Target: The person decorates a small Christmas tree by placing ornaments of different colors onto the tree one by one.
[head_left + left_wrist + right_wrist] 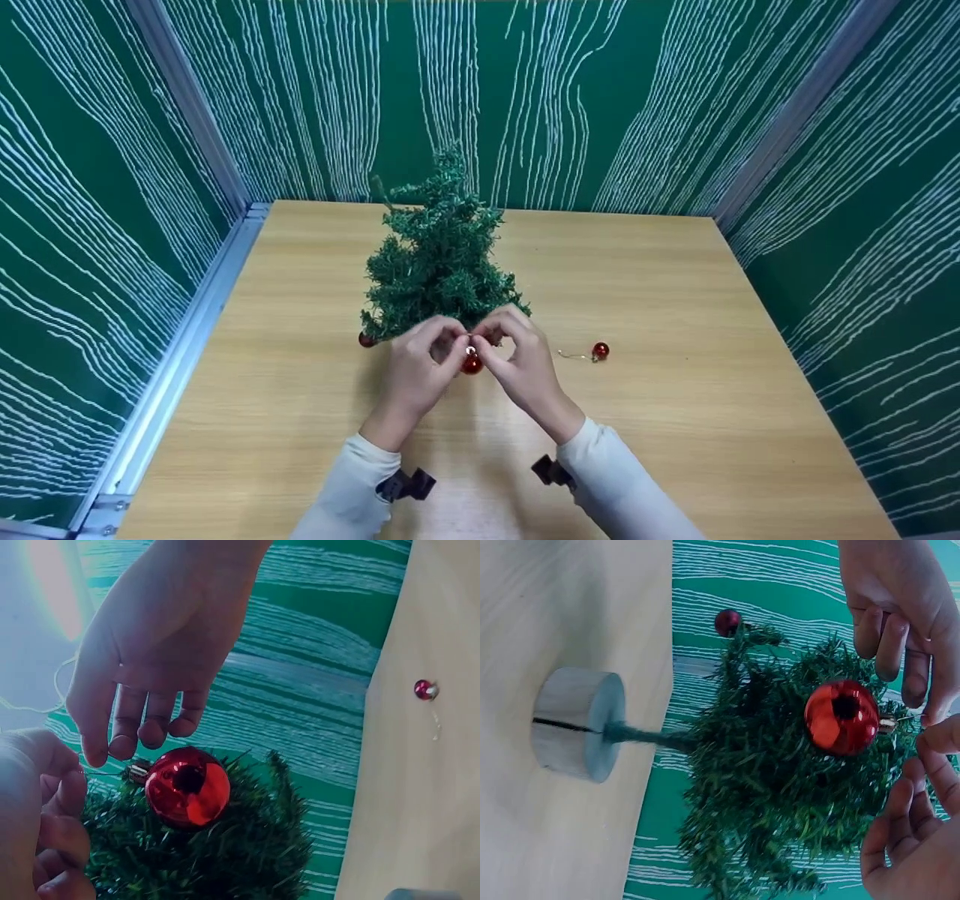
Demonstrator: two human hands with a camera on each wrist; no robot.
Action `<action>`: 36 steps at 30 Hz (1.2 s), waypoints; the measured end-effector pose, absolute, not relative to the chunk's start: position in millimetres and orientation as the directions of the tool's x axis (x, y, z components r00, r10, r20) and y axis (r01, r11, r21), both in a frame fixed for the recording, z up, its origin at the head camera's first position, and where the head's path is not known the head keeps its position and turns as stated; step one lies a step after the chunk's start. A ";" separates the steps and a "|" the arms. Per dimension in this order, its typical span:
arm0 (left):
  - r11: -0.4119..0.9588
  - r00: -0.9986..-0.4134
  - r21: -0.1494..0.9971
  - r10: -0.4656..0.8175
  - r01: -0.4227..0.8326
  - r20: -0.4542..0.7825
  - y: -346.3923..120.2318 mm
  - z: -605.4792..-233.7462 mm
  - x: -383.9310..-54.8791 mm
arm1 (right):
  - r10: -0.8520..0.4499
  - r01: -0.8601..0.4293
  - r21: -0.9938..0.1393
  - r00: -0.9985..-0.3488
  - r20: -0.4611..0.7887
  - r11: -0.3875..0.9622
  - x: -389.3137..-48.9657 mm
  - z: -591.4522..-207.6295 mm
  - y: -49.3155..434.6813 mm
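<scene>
A shiny red Christmas bauble (472,364) with a metal cap hangs between my two hands, in front of a small artificial Christmas tree (446,262). My left hand (421,361) pinches the thin wire at the bauble's cap between thumb and forefinger. From the other side my right hand (525,361) pinches the same wire, its fingertips close to the left ones. In the right wrist view the wire runs from the cap of the bauble (841,718) up to both sets of fingertips. The bauble overlaps the green branches in both wrist views.
A smaller red bauble (601,351) with a gold string lies on the wooden table (675,420), right of my hands. Another dark red bauble (366,340) hangs at the tree's lower left. The tree stands on a round, light-coloured base (566,724). Green patterned walls (645,97) enclose the table.
</scene>
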State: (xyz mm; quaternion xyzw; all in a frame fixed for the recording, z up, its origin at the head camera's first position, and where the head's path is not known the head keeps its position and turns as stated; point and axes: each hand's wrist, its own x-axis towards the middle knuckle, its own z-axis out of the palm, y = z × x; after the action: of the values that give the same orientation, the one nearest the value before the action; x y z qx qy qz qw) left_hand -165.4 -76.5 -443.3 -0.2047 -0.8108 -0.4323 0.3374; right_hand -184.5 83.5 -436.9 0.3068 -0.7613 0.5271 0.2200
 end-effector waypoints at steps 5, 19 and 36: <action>0.596 -0.670 0.542 -0.010 0.592 0.742 -85.1 -438.3 -169.7 | -0.241 -0.679 -0.683 -0.734 0.635 0.271 -193.1 -433.2 75.0; 0.646 -0.650 0.515 -0.037 0.563 0.759 -91.7 -434.6 -172.4 | -0.231 -0.661 -0.618 -0.739 0.633 0.425 -196.9 -422.1 65.9; 0.672 -0.674 0.537 -0.076 0.510 0.735 -94.2 -442.9 -181.7 | -0.205 -0.651 -0.558 -0.725 0.658 0.515 -201.0 -423.0 62.8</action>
State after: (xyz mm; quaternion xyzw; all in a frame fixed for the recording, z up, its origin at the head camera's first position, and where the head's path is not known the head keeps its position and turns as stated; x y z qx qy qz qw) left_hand -181.7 -94.2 -442.9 -0.1306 -0.8307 -0.3832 0.3822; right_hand -201.0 62.8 -423.0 0.2582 -0.8286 0.4194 0.2661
